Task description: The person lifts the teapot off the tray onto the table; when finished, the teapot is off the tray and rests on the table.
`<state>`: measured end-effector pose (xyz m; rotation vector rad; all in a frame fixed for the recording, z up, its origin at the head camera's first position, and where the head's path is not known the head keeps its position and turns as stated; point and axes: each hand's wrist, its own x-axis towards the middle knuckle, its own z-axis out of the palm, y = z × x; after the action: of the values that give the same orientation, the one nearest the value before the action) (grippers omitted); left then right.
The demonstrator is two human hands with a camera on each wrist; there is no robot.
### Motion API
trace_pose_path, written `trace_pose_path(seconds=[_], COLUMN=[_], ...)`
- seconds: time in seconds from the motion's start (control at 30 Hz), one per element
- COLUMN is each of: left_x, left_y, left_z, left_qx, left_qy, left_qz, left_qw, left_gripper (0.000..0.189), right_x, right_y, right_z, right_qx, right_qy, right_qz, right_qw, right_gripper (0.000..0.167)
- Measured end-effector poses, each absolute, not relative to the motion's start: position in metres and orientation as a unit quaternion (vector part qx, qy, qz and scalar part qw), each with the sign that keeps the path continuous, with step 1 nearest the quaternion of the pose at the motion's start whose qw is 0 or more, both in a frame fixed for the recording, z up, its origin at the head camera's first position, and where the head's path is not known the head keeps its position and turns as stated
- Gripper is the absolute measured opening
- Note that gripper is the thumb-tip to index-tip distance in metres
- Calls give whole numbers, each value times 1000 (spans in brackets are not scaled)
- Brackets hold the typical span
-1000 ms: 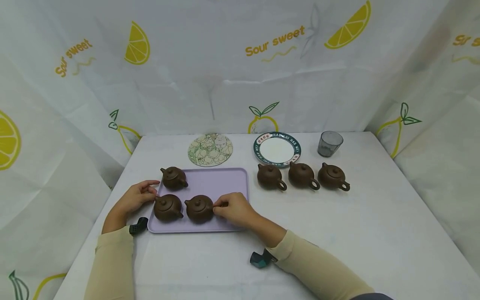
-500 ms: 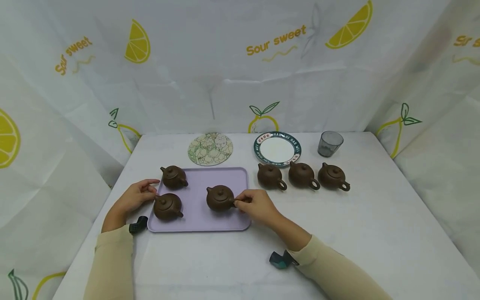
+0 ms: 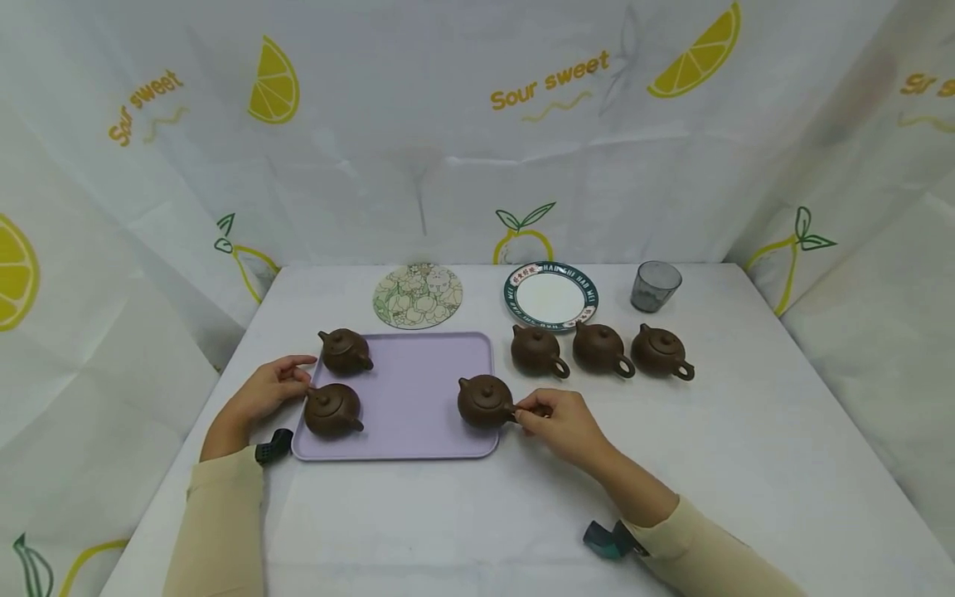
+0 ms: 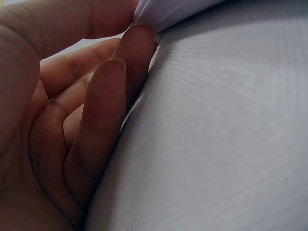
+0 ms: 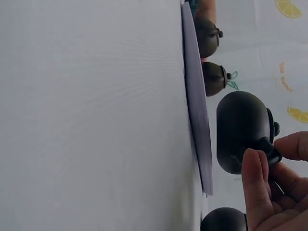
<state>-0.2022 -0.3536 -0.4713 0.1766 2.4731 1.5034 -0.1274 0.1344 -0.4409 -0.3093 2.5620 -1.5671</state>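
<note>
My right hand pinches the handle of a small brown lidded teapot. In the right wrist view, a gap shows between this teapot and the lilac tray, so it is held up over the tray's right end. The lilac tray lies flat on the table. My left hand holds the tray's left edge, with thumb and fingers at the rim in the left wrist view. Two similar teapots sit along the tray's left side, a rear teapot and a front teapot.
Right of the tray stands a row of three brown teapots; its middle teapot is. Behind are a round patterned mat, a green-rimmed plate and a grey glass. A white curtain encloses the table.
My right hand has lifted the teapot from beside the front-left one and carried it rightward to the tray's right end. My left hand and the tray have stayed put.
</note>
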Motion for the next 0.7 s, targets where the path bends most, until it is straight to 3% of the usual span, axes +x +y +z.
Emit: trace_pose_path(seconds=[0.7], left_x=[-202], left_y=[-352], left_z=[-469], left_qx=[60], left_qy=[847], left_qz=[514], left_qw=[124], left_gripper=[55], right_x=[-105], right_y=[178], right_z=[-446], right_qx=[-26], right_qy=[881], right_qz=[-470], right_qw=[41], right_gripper=[6])
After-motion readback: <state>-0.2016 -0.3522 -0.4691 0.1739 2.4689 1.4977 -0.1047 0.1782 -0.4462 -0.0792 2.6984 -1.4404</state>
